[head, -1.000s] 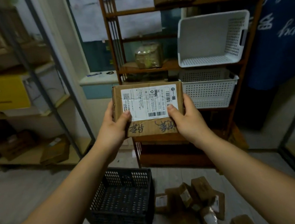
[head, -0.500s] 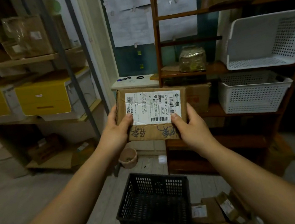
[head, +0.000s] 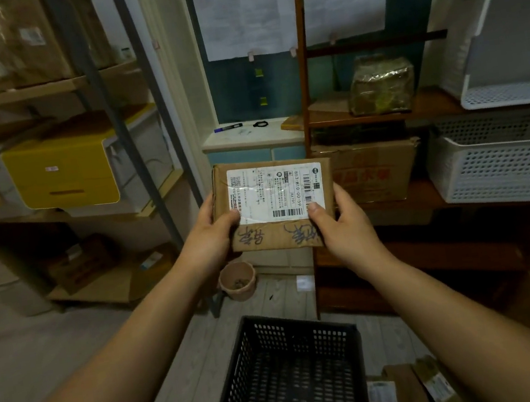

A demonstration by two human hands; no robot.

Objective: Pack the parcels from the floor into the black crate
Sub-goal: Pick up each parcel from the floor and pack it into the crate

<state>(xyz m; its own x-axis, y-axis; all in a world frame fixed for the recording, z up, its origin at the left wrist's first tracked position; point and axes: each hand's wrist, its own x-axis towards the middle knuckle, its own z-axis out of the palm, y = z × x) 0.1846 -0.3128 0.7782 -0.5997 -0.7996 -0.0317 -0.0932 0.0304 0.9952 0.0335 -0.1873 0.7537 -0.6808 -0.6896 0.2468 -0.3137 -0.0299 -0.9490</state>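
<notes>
While the tall wooden shelf [head: 309,126] stands behind the black crate [head: 301,323] and off to its right, the crate itself sits open-topped on the floor, right under the person's outstretched arms. I take that to be the point: a parcel lifted off the floor only has to be lowered straight down. Its mesh bottom shows through and no parcel is visible inside, so the packing looks barely begun.

Just beside the crate's right wall lie the parcels on the floor [head: 405,389], a few brown packets cut off by the edge of view, near enough to reach without a step.

Above the crate, out past its far rim, one parcel [head: 278,233] is held up with its face turned toward the person. My guess is that this is so the label [head: 276,192] can be checked before the parcel goes in.

The left hand [head: 209,239] grips the parcel's left edge and the right hand [head: 345,223] its right edge. Each thumb lies across the front by the label's lower corners, and the fingers curl behind, mostly hidden. That grip keeps the parcel level and leaves most of the print uncovered.
</notes>
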